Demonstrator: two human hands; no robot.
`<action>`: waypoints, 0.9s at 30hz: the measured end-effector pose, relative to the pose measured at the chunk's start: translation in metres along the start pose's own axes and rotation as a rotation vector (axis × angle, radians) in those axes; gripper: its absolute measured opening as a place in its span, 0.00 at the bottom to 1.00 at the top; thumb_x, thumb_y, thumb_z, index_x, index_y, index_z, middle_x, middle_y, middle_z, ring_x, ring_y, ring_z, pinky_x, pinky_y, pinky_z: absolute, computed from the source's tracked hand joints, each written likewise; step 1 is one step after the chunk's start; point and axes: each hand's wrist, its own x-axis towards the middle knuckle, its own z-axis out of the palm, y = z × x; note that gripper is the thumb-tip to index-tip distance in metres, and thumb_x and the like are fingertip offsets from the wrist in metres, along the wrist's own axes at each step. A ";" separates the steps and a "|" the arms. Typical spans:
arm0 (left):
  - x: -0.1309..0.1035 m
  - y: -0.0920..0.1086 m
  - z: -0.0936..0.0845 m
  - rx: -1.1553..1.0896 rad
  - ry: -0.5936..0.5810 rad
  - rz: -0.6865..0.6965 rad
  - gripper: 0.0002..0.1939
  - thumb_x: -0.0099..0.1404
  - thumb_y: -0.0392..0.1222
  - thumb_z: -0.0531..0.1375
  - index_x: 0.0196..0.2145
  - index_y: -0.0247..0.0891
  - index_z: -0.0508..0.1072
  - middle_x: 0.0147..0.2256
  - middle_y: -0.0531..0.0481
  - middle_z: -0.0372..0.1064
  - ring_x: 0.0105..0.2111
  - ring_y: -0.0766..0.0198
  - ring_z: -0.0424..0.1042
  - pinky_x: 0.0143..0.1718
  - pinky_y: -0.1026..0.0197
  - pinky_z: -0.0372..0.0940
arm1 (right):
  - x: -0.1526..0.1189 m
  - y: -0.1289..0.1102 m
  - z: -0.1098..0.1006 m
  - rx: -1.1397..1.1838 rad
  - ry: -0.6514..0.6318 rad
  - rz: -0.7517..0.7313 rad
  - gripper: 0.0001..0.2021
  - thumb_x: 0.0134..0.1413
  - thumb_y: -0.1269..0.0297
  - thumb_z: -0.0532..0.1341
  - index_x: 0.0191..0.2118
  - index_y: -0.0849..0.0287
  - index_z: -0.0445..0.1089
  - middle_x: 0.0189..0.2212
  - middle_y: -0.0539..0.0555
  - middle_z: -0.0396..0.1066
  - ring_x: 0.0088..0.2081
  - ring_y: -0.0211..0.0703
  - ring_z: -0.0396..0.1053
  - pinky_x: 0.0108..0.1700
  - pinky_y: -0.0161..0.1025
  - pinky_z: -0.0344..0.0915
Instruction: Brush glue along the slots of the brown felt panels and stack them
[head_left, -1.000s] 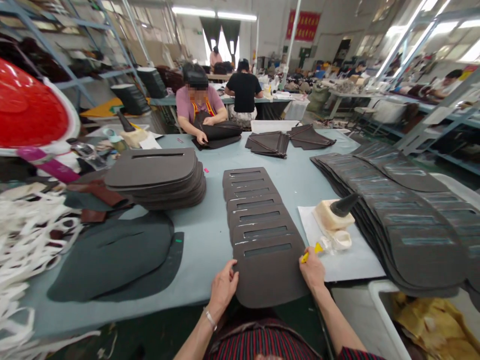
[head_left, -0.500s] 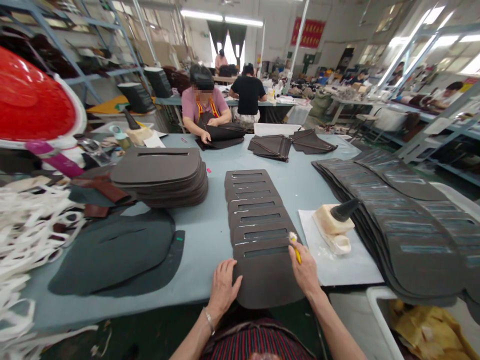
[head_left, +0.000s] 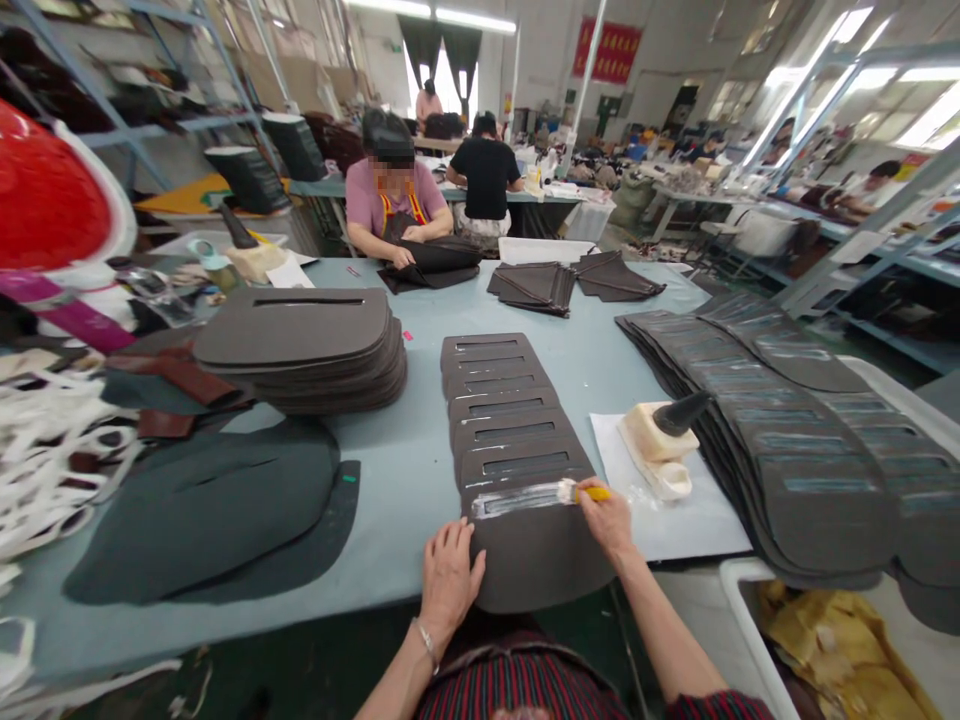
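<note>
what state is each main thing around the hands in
left hand, spread, resting at the near panel's left edge
right hand, closed on the brush
brush, bristles on the near panel
near panel, flat, streaked white around its slot
left stack, piled flat
bottle, on the white sheet
bin, open, yellow material inside

From the person's head, one camera looks forward and down across the worktable (head_left: 409, 470).

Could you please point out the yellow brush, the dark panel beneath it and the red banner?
Yellow brush (head_left: 593, 493): head view, on the handle.
Dark panel (head_left: 544, 555): head view, its near half.
Red banner (head_left: 607, 50): head view, near its middle.
</note>
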 end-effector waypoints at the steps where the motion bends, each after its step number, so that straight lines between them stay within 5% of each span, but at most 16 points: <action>1: 0.000 0.000 0.000 0.002 0.001 -0.004 0.17 0.64 0.41 0.53 0.50 0.39 0.68 0.52 0.44 0.66 0.52 0.54 0.61 0.51 0.50 0.58 | 0.003 0.005 -0.008 -0.074 0.050 0.017 0.10 0.49 0.60 0.54 0.29 0.56 0.71 0.24 0.50 0.71 0.27 0.40 0.65 0.32 0.34 0.56; 6: -0.001 0.001 0.002 0.015 0.000 -0.009 0.17 0.64 0.41 0.52 0.50 0.39 0.68 0.52 0.44 0.65 0.52 0.54 0.61 0.51 0.50 0.58 | -0.002 -0.004 -0.009 -0.066 -0.047 -0.205 0.11 0.54 0.61 0.51 0.32 0.55 0.70 0.28 0.50 0.72 0.29 0.38 0.66 0.34 0.33 0.56; 10: -0.001 0.001 0.003 0.019 -0.004 -0.005 0.17 0.65 0.42 0.51 0.50 0.40 0.67 0.52 0.44 0.65 0.52 0.54 0.61 0.50 0.50 0.58 | 0.001 0.006 -0.012 -0.166 0.059 -0.046 0.12 0.53 0.60 0.51 0.29 0.56 0.69 0.21 0.49 0.68 0.24 0.39 0.62 0.29 0.33 0.53; 16: -0.001 0.000 0.004 0.015 0.004 -0.016 0.17 0.65 0.42 0.51 0.50 0.40 0.67 0.52 0.44 0.65 0.52 0.54 0.60 0.51 0.50 0.58 | 0.006 0.014 -0.018 -0.124 0.047 -0.052 0.11 0.52 0.60 0.52 0.29 0.56 0.69 0.21 0.49 0.67 0.24 0.38 0.62 0.29 0.33 0.52; 20: -0.001 0.000 0.004 0.006 0.005 -0.028 0.18 0.64 0.42 0.52 0.51 0.40 0.67 0.53 0.44 0.65 0.52 0.53 0.60 0.52 0.48 0.57 | -0.011 -0.036 0.015 -0.039 0.096 -0.075 0.10 0.54 0.59 0.53 0.30 0.57 0.68 0.22 0.49 0.67 0.24 0.38 0.63 0.30 0.33 0.54; 23: -0.001 0.000 0.003 -0.009 0.006 -0.043 0.17 0.63 0.41 0.53 0.50 0.41 0.67 0.52 0.44 0.65 0.52 0.53 0.60 0.52 0.48 0.57 | -0.036 -0.082 0.053 0.197 -0.113 -0.250 0.10 0.55 0.59 0.53 0.32 0.56 0.68 0.23 0.48 0.69 0.25 0.37 0.65 0.31 0.32 0.57; 27: -0.002 0.001 0.000 -0.036 0.018 -0.062 0.18 0.62 0.41 0.54 0.50 0.41 0.67 0.52 0.44 0.65 0.52 0.53 0.60 0.52 0.48 0.57 | -0.045 -0.077 0.065 0.222 -0.229 -0.261 0.09 0.54 0.59 0.54 0.32 0.55 0.69 0.23 0.48 0.70 0.24 0.37 0.65 0.30 0.32 0.58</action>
